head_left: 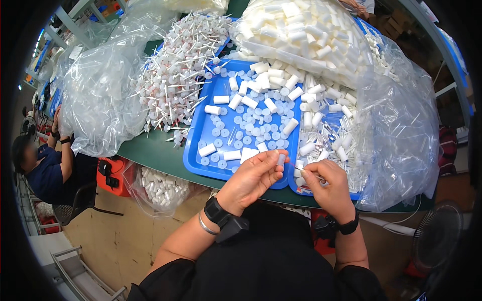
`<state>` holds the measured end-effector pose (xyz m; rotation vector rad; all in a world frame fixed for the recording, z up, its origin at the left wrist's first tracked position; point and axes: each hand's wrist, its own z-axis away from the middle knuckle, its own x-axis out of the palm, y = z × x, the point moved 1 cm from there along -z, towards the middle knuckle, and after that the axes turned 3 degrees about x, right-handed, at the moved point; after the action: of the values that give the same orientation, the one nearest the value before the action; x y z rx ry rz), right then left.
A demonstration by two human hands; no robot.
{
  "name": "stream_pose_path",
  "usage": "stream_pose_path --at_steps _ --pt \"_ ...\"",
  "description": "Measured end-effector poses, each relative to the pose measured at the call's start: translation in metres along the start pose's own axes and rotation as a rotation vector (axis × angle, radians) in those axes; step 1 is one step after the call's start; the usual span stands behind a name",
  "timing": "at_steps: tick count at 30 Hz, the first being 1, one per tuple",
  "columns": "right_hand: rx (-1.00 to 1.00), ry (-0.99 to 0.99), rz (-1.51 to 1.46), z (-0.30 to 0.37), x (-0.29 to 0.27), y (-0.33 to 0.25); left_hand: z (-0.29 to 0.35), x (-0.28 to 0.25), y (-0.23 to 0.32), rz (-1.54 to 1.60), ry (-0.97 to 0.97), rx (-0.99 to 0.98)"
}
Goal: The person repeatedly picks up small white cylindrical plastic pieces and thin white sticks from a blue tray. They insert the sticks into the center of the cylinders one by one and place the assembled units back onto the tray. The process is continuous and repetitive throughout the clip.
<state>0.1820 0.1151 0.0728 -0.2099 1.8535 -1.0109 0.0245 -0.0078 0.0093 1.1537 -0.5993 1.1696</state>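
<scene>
Above the near edge of a blue tray [193,145], my left hand [257,176] is closed, pinching a small translucent plastic disc [281,159] between thumb and fingertips. To its right, my right hand [329,184] pinches a thin stick [297,167] that points toward the disc; whether they touch is too small to tell. Many translucent discs [248,118] and white cylinders [213,109] lie loose in the tray. Beside it, a second blue tray [292,183] holds thin clear-white sticks [359,168] with more cylinders on them.
A heap of discs with sticks through them [175,70] is piled at the far left. A clear bag of white cylinders [306,35] lies at the back. Crumpled plastic bags [103,95] flank the green table [145,153]. Another person [45,160] sits at left; a fan [437,236] stands at right.
</scene>
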Motion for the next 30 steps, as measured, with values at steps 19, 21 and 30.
stream_pose_path --at_steps 19,21,30 --pt "-0.084 0.096 0.073 0.003 0.023 0.001 -0.006 0.006 -0.019 -0.081 -0.030 -0.071" --pt "0.012 0.000 -0.066 0.004 0.024 0.005 -0.004 0.005 -0.016 -0.217 0.029 -0.021" --pt "-0.114 0.119 0.479 -0.045 -0.033 0.062 0.002 0.009 -0.005 -0.141 0.110 0.049"
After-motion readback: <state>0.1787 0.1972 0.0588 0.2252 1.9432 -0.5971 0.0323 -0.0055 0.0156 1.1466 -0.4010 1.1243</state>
